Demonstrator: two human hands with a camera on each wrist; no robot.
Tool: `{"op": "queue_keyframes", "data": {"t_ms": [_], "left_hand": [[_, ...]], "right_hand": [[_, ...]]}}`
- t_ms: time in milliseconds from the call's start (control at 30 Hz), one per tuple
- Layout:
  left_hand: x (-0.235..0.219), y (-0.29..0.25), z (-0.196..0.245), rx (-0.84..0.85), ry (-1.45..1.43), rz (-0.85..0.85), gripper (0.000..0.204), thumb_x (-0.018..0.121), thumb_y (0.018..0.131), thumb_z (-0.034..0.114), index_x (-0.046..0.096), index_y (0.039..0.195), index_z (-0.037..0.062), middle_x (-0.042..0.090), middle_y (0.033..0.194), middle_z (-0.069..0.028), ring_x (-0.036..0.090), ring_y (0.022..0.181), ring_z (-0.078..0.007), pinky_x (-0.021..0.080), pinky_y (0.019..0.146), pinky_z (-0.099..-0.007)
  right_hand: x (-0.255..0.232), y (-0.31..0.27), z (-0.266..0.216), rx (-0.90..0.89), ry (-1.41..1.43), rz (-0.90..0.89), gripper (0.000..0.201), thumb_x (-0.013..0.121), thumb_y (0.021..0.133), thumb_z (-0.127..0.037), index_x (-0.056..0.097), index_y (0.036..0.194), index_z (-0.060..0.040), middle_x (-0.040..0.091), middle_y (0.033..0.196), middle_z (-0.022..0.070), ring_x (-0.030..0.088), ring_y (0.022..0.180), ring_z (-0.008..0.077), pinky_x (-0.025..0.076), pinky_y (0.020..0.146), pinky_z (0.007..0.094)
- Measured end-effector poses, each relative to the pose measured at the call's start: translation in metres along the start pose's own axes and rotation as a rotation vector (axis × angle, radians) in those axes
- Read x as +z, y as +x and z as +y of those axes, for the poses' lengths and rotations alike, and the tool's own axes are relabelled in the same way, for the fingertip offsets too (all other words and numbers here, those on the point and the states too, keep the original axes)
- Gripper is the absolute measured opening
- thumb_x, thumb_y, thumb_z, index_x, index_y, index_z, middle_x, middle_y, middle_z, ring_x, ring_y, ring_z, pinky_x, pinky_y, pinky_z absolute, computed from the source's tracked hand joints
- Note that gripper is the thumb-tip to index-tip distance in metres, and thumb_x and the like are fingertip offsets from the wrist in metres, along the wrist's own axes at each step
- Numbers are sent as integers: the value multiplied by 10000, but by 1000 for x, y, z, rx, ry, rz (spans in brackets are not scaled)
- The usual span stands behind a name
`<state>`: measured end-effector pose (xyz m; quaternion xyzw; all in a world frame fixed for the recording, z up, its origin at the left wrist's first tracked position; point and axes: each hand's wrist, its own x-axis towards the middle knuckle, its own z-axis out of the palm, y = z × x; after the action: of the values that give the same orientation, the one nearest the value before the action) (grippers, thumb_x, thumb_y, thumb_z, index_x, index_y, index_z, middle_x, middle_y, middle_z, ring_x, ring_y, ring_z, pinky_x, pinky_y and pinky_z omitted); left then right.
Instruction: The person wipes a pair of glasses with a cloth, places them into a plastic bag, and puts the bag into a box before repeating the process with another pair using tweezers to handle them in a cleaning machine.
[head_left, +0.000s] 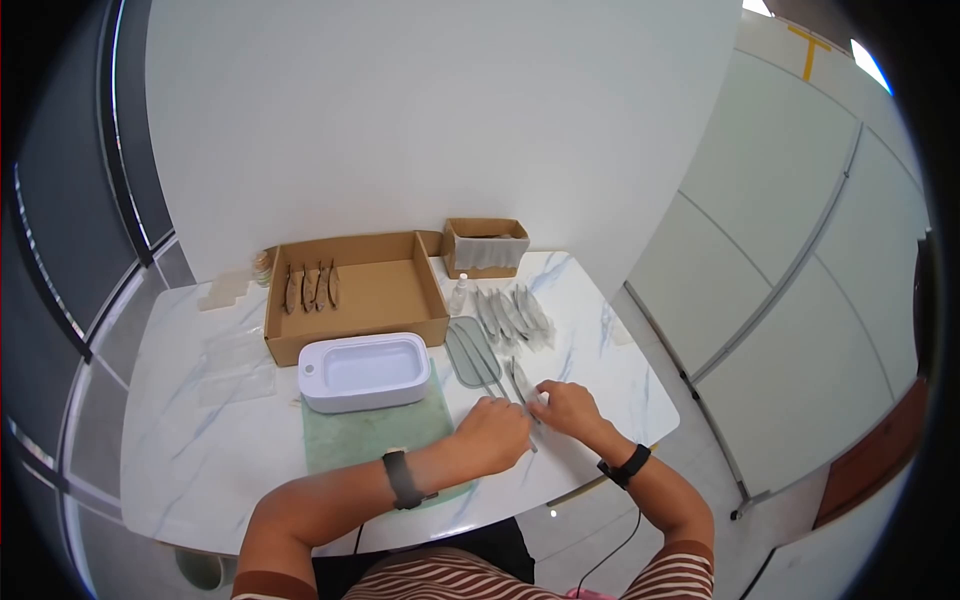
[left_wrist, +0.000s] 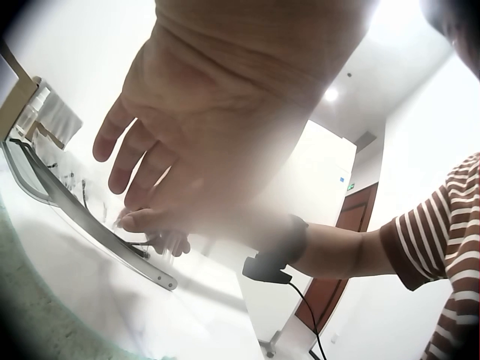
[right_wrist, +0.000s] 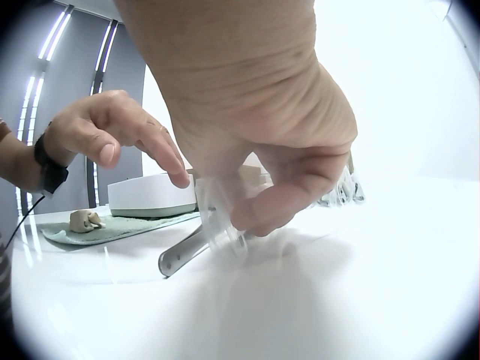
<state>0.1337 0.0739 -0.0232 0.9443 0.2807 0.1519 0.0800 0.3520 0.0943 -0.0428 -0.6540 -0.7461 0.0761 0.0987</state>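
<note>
My right hand pinches a clear plastic bag between thumb and fingers, low over the table at the front right. In the head view a slim dark item shows at the far end of that bag. My left hand hovers beside it, fingers loosely extended and holding nothing. Beneath the left hand lie long metal tweezers, one end with two rivets. They stretch over a grey-green tray, and the left hand covers part of them in the head view.
A cardboard box holds several slim brown items. In front sits a pale basin-shaped device on a green cloth. Several filled clear bags, a small bottle and a smaller box stand behind the hands.
</note>
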Motion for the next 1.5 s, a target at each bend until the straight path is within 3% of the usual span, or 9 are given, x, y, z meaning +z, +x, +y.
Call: {"op": "queue_keyframes", "data": {"t_ms": [367,567,600,833,1000,1200,1300,1333,1500], "left_hand": [[-45,-22,-8,-15,-161,363,135,595,846,64,550,956,1,581,961,-169,625,867,-353,530,698,-450],[-78,-53,-44,24,-108,598,88,623,808,43,547,780,79,569,706,-102,617,627,-325,482,524,-440],[-86,-62,-50,9,-101,621,110,630,807,57,547,740,88,556,636,-92,608,582,-322,472,503,-440],[-121,-142,-105,-160,201,652,126,640,818,110,558,724,87,609,693,-95,632,625,-300,484,523,-428],[-139,-223,-161,-502,243,547,63,655,864,130,631,838,78,656,809,-91,653,729,-344,526,647,-457],[-106,-297,-201,-781,277,67,344,728,841,133,663,1164,35,648,1190,-115,603,1129,-337,543,917,-446],[-85,-309,-204,-768,296,42,321,723,840,126,659,1133,12,650,1151,-137,612,1102,-343,544,899,-453],[-75,-313,-206,-704,315,175,114,663,832,72,653,932,19,647,999,-155,624,991,-349,555,822,-456],[-70,-316,-197,-698,389,110,95,640,880,104,666,887,13,673,931,-133,650,928,-339,555,779,-457]], "right_hand": [[-72,3,-52,-53,18,168,301,737,888,-363,704,899,-65,690,672,132,691,657,333,527,607,428],[-90,39,-110,-383,156,243,181,679,788,-53,523,699,-35,585,626,162,588,602,397,459,562,435],[-89,44,-121,-502,201,310,233,636,738,40,423,664,-19,470,588,171,433,518,333,395,515,385],[-76,64,-208,-697,331,192,217,648,707,58,467,650,-48,527,613,192,546,585,418,443,528,436],[-42,68,-275,-796,386,93,197,663,731,17,491,661,-51,557,610,181,566,580,407,455,539,439],[-4,62,-335,-913,626,9,311,714,782,-19,428,660,-33,443,560,115,394,506,234,378,497,365],[2,54,-347,-877,611,-55,347,736,810,-46,422,662,-35,438,556,113,388,508,233,374,496,359],[4,52,-348,-878,609,-53,347,736,810,-46,422,662,-35,438,556,113,388,508,233,374,496,359],[8,51,-343,-838,597,-56,395,759,841,-68,408,662,-42,440,557,81,402,513,165,371,488,342]]}}
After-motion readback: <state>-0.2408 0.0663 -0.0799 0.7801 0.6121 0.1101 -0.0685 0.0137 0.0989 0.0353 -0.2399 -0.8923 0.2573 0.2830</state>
